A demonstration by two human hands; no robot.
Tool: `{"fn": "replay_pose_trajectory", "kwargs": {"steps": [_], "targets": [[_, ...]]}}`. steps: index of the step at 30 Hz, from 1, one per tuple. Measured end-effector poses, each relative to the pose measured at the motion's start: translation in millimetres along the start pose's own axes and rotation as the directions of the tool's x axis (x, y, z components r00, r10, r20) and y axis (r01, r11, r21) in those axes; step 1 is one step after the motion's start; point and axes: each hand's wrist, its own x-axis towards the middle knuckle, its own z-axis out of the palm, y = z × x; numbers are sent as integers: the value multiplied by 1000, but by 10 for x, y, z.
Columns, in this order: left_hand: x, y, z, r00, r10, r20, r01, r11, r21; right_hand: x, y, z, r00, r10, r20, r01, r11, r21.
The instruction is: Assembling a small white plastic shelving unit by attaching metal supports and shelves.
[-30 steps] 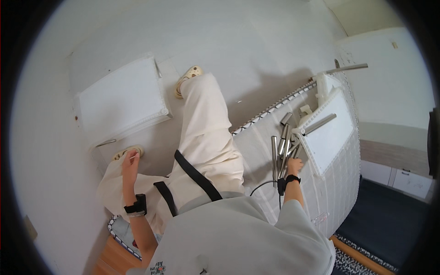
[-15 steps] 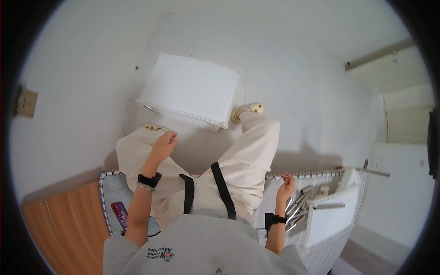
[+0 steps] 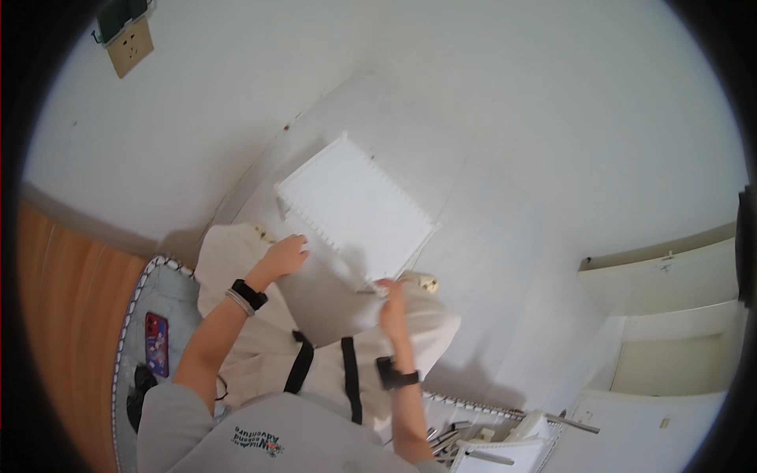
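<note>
A white rectangular shelf unit [image 3: 359, 209] with a flat top and beaded-looking edges stands on the floor between my feet. My right hand [image 3: 392, 309] is at its near corner, fingertips bent at the corner post; blur hides whether they grip it. Beside the shelf's left edge hovers my left hand [image 3: 284, 257], its fingers loosely bent and apart from the panel, with nothing visible in them. Both wrists wear black bands.
I sit on a padded seat with a laced rim [image 3: 118, 347]. A phone in a red and blue case [image 3: 157, 344] lies at my left. Metal tubes [image 3: 451, 433] and another white panel [image 3: 501, 457] lie at my right. A wall socket [image 3: 131, 49] is at upper left.
My right hand has moved from beside the metal tubes to the shelf's near corner. The view has swung, so the shelf appears turned; my left hand stays near its left side.
</note>
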Motion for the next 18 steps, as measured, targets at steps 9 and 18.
{"fn": "replay_pose_trajectory", "kwargs": {"steps": [9, 18], "targets": [[1045, -1450, 150, 936, -347, -51, 350, 912, 215, -806, 273, 650, 821, 375, 431, -269, 919, -289], [1513, -1796, 227, 867, -456, -200, 483, 867, 119, -1059, 436, 449, 604, 652, 458, -378, 740, -556]]}}
